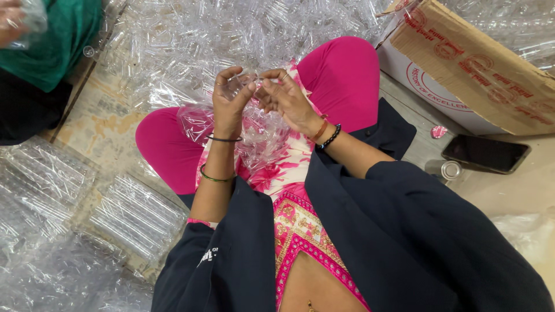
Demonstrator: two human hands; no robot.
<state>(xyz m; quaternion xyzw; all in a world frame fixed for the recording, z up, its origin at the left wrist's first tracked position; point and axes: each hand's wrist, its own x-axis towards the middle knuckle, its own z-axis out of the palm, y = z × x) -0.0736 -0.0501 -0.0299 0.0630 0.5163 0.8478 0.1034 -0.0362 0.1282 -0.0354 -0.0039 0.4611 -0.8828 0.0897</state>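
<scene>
On the lap lies a clear plastic bag (260,136) full of small clear pieces. Just above it, the left hand (229,98) curls shut around a small clear plastic piece (243,82), fingers pinching it at about 1 o'clock of the palm. The right hand (287,98) meets it from 3 o'clock, fingertips closed on the same piece. At 3 o'clock a dark phone (485,153) lies on the floor, below a cardboard box (474,69). At 12 o'clock, beyond the knees, spreads a heap of clear plastic pieces (191,40). At 10 o'clock sits another person in a green sleeve (58,34).
</scene>
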